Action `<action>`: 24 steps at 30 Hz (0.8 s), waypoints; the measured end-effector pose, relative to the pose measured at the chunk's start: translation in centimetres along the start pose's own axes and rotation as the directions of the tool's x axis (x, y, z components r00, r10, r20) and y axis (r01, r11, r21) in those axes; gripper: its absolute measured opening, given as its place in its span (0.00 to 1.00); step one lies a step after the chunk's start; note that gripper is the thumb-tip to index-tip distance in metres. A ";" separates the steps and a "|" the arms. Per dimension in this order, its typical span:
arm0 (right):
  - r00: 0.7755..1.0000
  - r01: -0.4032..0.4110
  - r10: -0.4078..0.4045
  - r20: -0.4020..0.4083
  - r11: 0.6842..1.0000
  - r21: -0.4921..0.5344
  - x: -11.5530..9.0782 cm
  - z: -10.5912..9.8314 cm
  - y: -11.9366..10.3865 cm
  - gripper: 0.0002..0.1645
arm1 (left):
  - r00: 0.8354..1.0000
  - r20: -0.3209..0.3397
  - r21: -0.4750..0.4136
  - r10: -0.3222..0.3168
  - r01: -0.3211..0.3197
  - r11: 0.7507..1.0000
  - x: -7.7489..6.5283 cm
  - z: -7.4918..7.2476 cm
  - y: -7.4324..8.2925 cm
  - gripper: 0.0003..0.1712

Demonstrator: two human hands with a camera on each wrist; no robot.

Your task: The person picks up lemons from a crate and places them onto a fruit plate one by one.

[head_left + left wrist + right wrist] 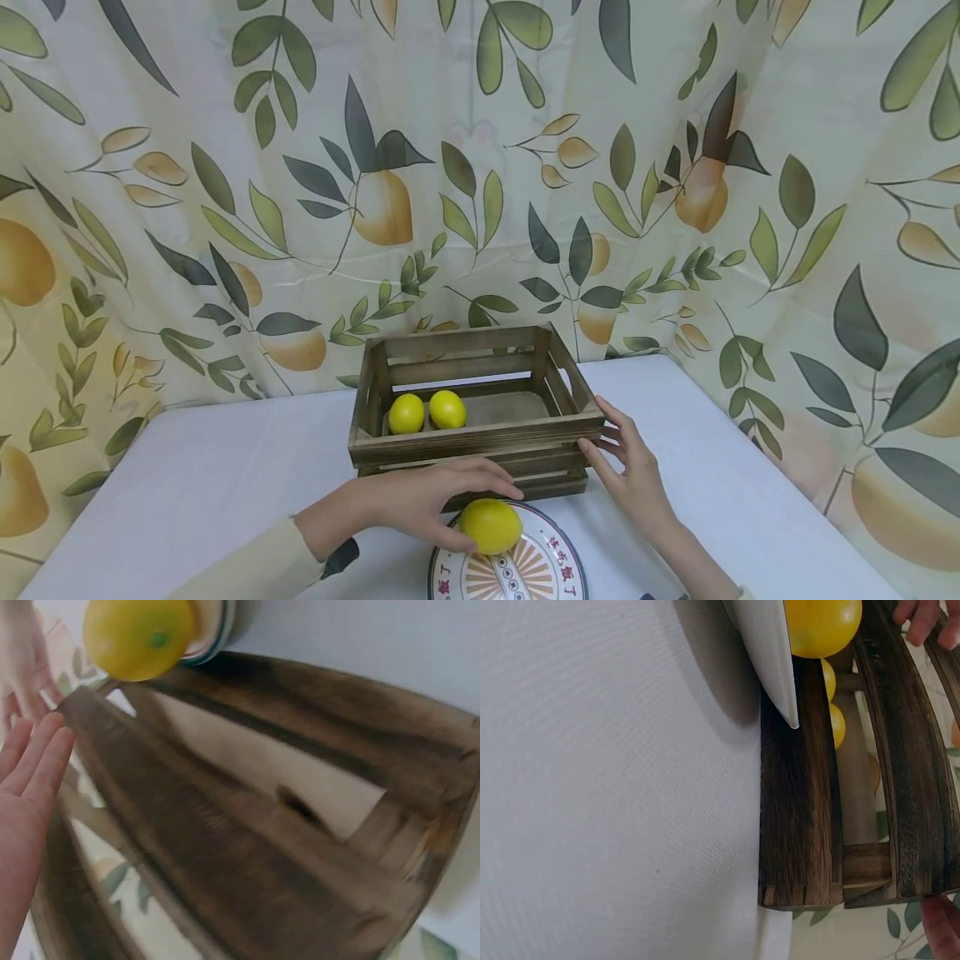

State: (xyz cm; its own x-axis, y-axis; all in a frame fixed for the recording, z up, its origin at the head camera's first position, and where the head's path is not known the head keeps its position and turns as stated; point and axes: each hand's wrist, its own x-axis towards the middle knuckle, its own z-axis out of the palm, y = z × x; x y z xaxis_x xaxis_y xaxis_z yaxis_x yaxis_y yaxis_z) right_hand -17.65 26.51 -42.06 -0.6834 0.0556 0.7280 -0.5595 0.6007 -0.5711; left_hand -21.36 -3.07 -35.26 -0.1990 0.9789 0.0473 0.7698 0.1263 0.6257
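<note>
A yellow lemon lies on a round plate with red characters and a sunburst pattern. Over its upper left side hovers my left hand, thumb and fingers spread apart; the left wrist view shows the fingers straight and away from the lemon. My right hand holds the right front corner of a dark wooden crate, thumb on the front slat and fingers along the side. Inside the crate, toward the left, sit two more lemons, one beside the other.
The slatted crate stands on a white-covered table, just behind the plate. A curtain printed with leaves and fruit hangs behind and at both sides. In the right wrist view the plate's rim overlaps the crate's lower slat.
</note>
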 end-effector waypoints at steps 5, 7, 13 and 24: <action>1.000 0.007 -0.007 -0.008 1.000 0.000 0.1 -0.1 -1.2 0.44 | 0.999 0.029 0.021 0.019 -0.019 1.000 0.0 -0.7 1.6 0.34; 1.000 0.015 -0.015 -0.009 1.000 0.005 0.3 -0.3 -2.0 0.43 | 0.999 0.040 0.030 0.026 -0.027 0.999 0.1 -1.1 2.3 0.33; 1.000 0.029 -0.029 -0.004 0.999 0.022 0.7 -0.7 -3.2 0.42 | 0.994 0.042 0.059 0.101 -0.104 0.993 0.5 -2.4 4.3 0.29; 1.000 -0.001 0.001 0.010 1.000 0.023 0.8 -0.8 -3.4 0.41 | 0.977 -0.036 0.125 0.212 -0.206 0.971 2.0 -5.8 6.1 0.20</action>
State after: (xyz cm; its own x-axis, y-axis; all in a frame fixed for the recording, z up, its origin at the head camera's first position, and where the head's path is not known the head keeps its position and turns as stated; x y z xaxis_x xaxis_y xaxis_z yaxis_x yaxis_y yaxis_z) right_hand -15.89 25.10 -39.27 -0.6885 0.0477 0.7236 -0.5697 0.5819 -0.5804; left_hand -20.54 -1.26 -26.86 -0.0529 0.9769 0.2069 0.8639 -0.0591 0.5002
